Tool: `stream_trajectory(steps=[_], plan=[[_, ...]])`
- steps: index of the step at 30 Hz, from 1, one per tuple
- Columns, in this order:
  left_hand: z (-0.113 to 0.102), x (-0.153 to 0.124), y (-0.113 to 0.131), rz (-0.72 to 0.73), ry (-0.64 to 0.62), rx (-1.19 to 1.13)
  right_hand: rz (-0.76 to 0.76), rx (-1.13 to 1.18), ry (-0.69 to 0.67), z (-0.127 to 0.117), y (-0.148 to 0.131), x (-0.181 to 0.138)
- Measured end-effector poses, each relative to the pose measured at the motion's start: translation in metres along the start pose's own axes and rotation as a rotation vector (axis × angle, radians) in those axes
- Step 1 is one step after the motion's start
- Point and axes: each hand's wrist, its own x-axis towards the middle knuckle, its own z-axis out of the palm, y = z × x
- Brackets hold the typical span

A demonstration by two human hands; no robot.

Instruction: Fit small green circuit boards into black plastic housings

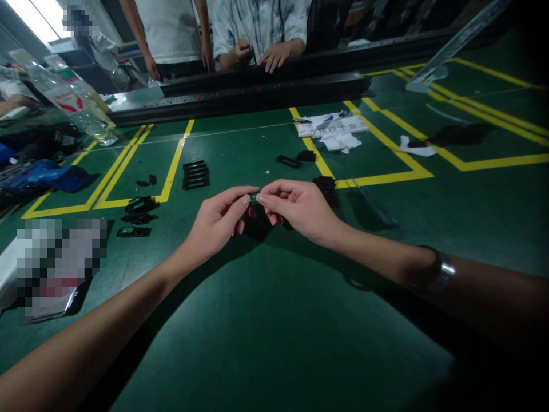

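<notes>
My left hand (223, 217) and my right hand (298, 207) meet at the middle of the view, above the green table. Between their thumbs and fingertips they pinch a small green piece (253, 199), mostly covered by the fingers; its exact kind cannot be made out. Left of my left hand lie several black pieces with green parts (134, 232). Beyond it a row of black frames (196, 174) is lined up. A stack of black pieces (326, 189) sits just behind my right hand, and a single black frame (289, 161) lies farther off.
Crumpled white paper (332, 130) and a clear screwdriver-like tool (373, 203) lie to the right. Plastic bottles (71, 100), a blue item (55, 174) and a blurred packet (68, 269) are on the left. A long black rail (240, 97) crosses the back, with people behind it.
</notes>
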Motion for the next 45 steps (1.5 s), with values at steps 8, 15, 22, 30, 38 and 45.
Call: stream_trajectory(steps=[8, 15, 22, 30, 38, 45], plan=[[-0.0007, 0.0001, -0.0003, -0.01, -0.002, -0.037, -0.004, -0.045, -0.006, -0.0002, -0.0017, -0.0013], [-0.0006, -0.0005, 0.0004, -0.035, -0.006, -0.076, -0.015, -0.018, -0.007, -0.0004, -0.0007, -0.0013], [-0.0011, -0.0006, 0.0006, -0.065, 0.006, -0.1, -0.011, 0.014, -0.004, -0.0003, 0.001, -0.0009], [-0.0017, -0.0001, 0.0002, -0.072, -0.02, -0.126, -0.019, 0.006, -0.002, -0.0008, 0.0006, -0.0013], [-0.0008, -0.0001, 0.0009, -0.051, -0.015, -0.133, 0.001, -0.003, 0.002, -0.0011, 0.0002, -0.0006], [-0.0012, -0.0005, -0.0003, -0.027, -0.012, -0.111, 0.007, -0.012, 0.004, -0.0003, -0.0004, -0.0011]])
